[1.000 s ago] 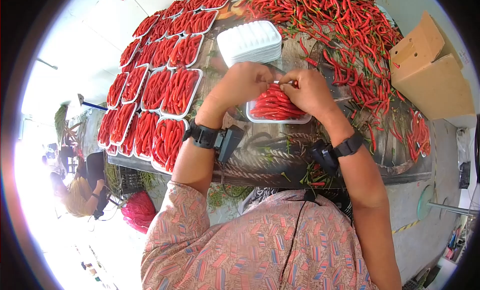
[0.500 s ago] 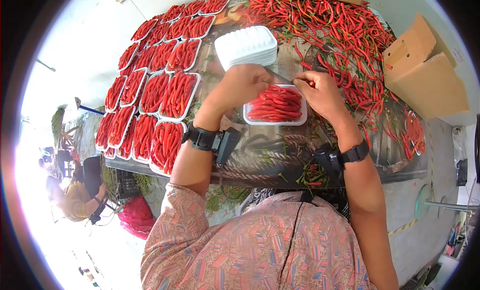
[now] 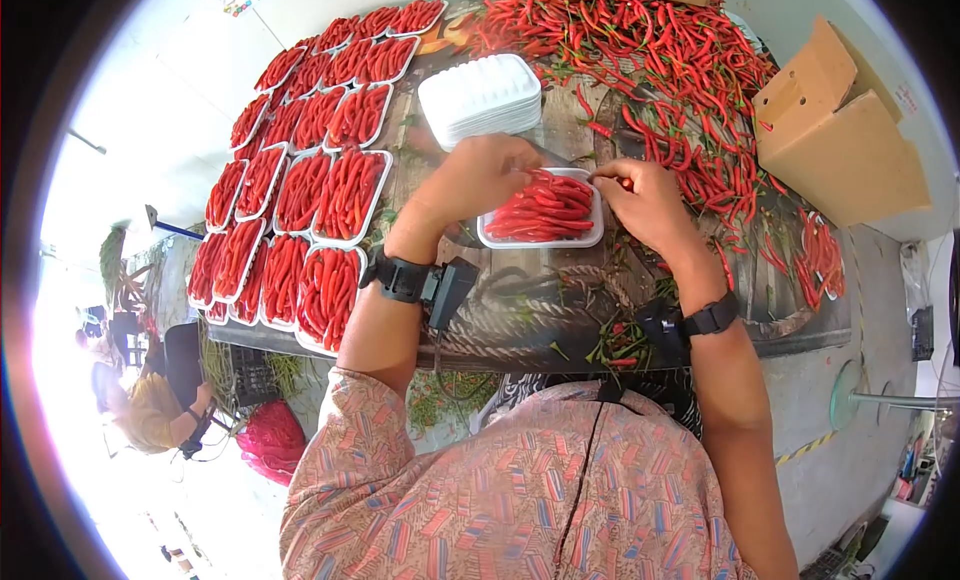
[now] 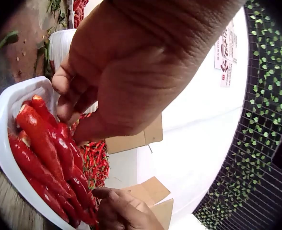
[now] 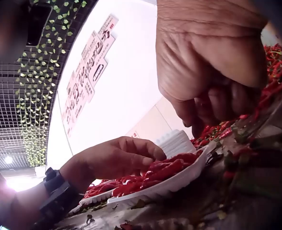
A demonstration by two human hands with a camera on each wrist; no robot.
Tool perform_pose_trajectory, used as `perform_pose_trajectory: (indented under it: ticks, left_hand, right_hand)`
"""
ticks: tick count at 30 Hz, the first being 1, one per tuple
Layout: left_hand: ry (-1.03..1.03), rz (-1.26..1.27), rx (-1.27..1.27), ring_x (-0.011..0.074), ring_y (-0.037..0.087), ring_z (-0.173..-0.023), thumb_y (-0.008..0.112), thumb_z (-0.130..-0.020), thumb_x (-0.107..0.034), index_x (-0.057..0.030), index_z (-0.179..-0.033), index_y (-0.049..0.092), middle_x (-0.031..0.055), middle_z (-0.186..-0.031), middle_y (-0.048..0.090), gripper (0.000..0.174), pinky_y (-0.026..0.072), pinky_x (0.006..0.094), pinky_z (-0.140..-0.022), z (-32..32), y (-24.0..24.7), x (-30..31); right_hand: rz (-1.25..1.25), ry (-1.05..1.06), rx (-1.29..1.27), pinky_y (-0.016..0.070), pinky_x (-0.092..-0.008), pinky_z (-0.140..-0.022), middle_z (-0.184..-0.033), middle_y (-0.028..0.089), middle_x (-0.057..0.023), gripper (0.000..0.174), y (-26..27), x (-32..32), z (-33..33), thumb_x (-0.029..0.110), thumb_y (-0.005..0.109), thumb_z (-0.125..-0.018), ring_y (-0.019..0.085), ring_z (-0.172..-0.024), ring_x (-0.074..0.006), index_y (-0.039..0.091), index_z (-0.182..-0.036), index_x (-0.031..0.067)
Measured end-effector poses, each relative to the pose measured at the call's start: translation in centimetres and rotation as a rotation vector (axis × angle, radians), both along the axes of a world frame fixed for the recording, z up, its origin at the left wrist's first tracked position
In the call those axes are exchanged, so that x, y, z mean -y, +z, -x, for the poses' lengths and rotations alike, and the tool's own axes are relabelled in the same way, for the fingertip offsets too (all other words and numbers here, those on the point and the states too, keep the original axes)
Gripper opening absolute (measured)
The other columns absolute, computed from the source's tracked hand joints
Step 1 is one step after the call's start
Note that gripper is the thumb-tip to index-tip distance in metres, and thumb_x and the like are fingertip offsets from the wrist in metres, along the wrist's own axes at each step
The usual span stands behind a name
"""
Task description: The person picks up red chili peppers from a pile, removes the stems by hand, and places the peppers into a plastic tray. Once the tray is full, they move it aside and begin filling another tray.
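Observation:
A white foam tray [image 3: 540,245] with red chili peppers [image 3: 545,210] laid side by side sits on the table in front of me. My left hand [image 3: 485,178] is over the tray's left far side, its loosely bent fingers at the chilies' ends in the left wrist view. At the far right corner, my right hand [image 3: 645,200] has its index finger at the tray rim, while the other fingers curl round a red chili, of which only a small part shows in the head view. The right wrist view shows these fingers bent under the palm.
Several filled trays [image 3: 340,195] stand in rows on the left. A stack of empty white trays [image 3: 480,95] is behind the working tray. Loose chilies [image 3: 660,50] cover the table's far right, beside a cardboard box [image 3: 840,140]. Green stems [image 3: 620,345] lie near the front edge.
My right hand has moved from over the chilies to the right, out to the tray's corner, uncovering the far side. The left hand stays about in place over the left side.

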State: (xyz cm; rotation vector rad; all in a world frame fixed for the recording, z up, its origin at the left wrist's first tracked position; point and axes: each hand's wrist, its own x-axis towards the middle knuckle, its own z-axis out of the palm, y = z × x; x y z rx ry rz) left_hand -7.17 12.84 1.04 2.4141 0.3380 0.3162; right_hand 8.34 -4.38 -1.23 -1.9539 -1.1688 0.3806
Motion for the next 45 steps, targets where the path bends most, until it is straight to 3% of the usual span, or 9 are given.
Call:
perform_pose_trajectory:
  ticks: [9, 11, 13, 24, 33, 35, 42, 44, 45]
  left_hand:
    - [-0.019, -0.005, 0.007, 0.0319, 0.063, -0.084, 0.063, -0.075, -0.011, -0.0035, -0.096, 0.067, 0.0159, -0.087, 0.066, 0.022, 0.049, 0.0376, -0.074, -0.1, -0.6, -0.5]
    - [-0.073, 0.026, 0.065, 0.0111, 0.055, -0.071, 0.062, -0.079, -0.003, -0.0016, -0.101, 0.065, 0.006, -0.079, 0.063, 0.022, 0.0464, 0.0271, -0.065, -0.1, -1.3, -0.8]
    - [-0.076, 0.032, 0.051, 0.011, 0.056, -0.073, 0.062, -0.079, -0.003, -0.0017, -0.102, 0.065, 0.0063, -0.08, 0.063, 0.023, 0.0469, 0.027, -0.066, 0.0, -1.2, -0.9]
    - [-0.13, 0.021, 0.024, 0.0141, 0.058, -0.076, 0.065, -0.077, -0.005, -0.0044, -0.108, 0.065, 0.008, -0.086, 0.064, 0.031, 0.0472, 0.0281, -0.069, 0.2, -0.5, -0.7]
    - [-0.11, 0.006, 0.009, 0.0152, 0.056, -0.073, 0.067, -0.075, -0.005, -0.0029, -0.099, 0.066, 0.0077, -0.081, 0.062, 0.024, 0.0466, 0.0289, -0.069, 0.2, 0.0, -0.4]
    - [-0.109, 0.02, -0.01, 0.0268, 0.063, -0.081, 0.067, -0.072, -0.01, -0.0043, -0.098, 0.068, 0.013, -0.089, 0.066, 0.027, 0.0499, 0.0345, -0.074, 0.1, -0.4, -0.7]
    - [-0.094, 0.077, -0.021, 0.0258, 0.064, -0.079, 0.065, -0.073, -0.009, -0.0028, -0.096, 0.068, 0.0131, -0.087, 0.067, 0.024, 0.0497, 0.0342, -0.072, 0.1, -0.6, -0.8]
    - [-0.143, 0.08, 0.067, 0.0113, 0.058, -0.072, 0.066, -0.078, -0.004, 0.0002, -0.094, 0.066, 0.0057, -0.08, 0.064, 0.017, 0.0471, 0.0271, -0.065, 0.3, -0.6, -0.8]
    - [-0.147, 0.079, 0.07, 0.0113, 0.058, -0.072, 0.066, -0.078, -0.004, 0.0002, -0.094, 0.066, 0.0057, -0.08, 0.064, 0.017, 0.0471, 0.0271, -0.065, 0.4, -0.4, -0.7]
  right_hand:
    - [0.022, 0.092, 0.141, 0.0472, -0.0333, -0.062, -0.073, 0.064, -0.017, 0.022, 1.1, -2.1, 2.2, 0.015, 0.064, -0.082, 0.063, -0.064, -0.0238, 0.068, -0.099, 0.0015]
    - [0.004, 0.107, 0.137, 0.0477, -0.0342, -0.063, -0.073, 0.064, -0.0182, 0.024, 1.1, -2.2, 2.4, 0.016, 0.064, -0.081, 0.063, -0.065, -0.0252, 0.067, -0.1, 0.0009]
    - [0.025, 0.125, 0.143, 0.0484, -0.0351, -0.065, -0.075, 0.065, -0.0202, 0.025, 1.1, -2.4, 2.3, 0.015, 0.065, -0.081, 0.064, -0.067, -0.0271, 0.066, -0.101, -0.0002]
    - [-0.011, 0.16, 0.115, 0.0488, -0.0344, -0.065, -0.075, 0.066, -0.0194, 0.023, 0.8, -2.4, 2.4, 0.013, 0.065, -0.079, 0.065, -0.067, -0.0265, 0.067, -0.098, 0.0003]
    - [-0.055, 0.152, 0.123, 0.0493, -0.0336, -0.064, -0.075, 0.066, -0.0181, 0.023, 1.5, -2.1, 3.4, 0.013, 0.068, -0.077, 0.065, -0.067, -0.0256, 0.068, -0.096, 0.0012]
    - [-0.046, 0.146, 0.119, 0.0493, -0.0337, -0.064, -0.075, 0.065, -0.0181, 0.023, 1.5, -2.2, 3.4, 0.013, 0.068, -0.076, 0.065, -0.067, -0.0257, 0.068, -0.096, 0.0014]
    - [-0.048, 0.146, 0.118, 0.0484, -0.0326, -0.063, -0.076, 0.065, -0.0165, 0.023, 1.3, -1.9, 2.8, 0.014, 0.068, -0.078, 0.063, -0.066, -0.0227, 0.067, -0.097, 0.0007]
    - [-0.042, 0.123, 0.083, 0.0479, -0.0313, -0.063, -0.075, 0.065, -0.0154, 0.022, 1.5, -1.3, 2.0, 0.014, 0.066, -0.079, 0.062, -0.065, -0.0198, 0.067, -0.097, 0.0002]
    - [-0.031, 0.087, 0.059, 0.0472, -0.03, -0.062, -0.075, 0.065, -0.0135, 0.022, 1.8, -0.9, 1.3, 0.013, 0.065, -0.081, 0.061, -0.064, -0.0165, 0.066, -0.098, -0.0002]
